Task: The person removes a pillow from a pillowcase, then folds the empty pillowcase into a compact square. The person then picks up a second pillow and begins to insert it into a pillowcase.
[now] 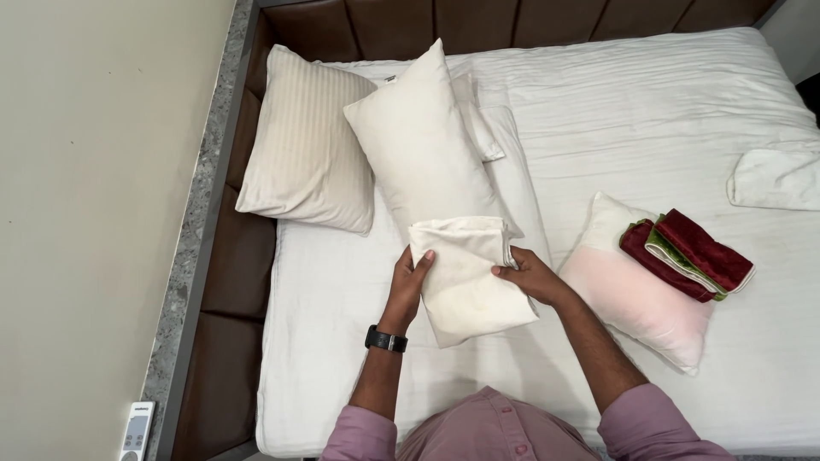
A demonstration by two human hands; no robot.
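A cream pillowcase (465,282) is bunched around the near end of a long bare cream pillow (423,145) lying on the white bed (649,119). My left hand (410,277) grips the left edge of the pillowcase, with a black watch on its wrist. My right hand (525,275) grips the right edge of the same pillowcase. Both hands hold it a little above the sheet.
A striped beige pillow (307,145) lies at the left by the brown padded headboard (239,256). A pale pink cushion (636,294) carries folded maroon and green cloths (688,253). A white folded cloth (773,179) lies at the far right. A remote (137,431) rests on the grey ledge.
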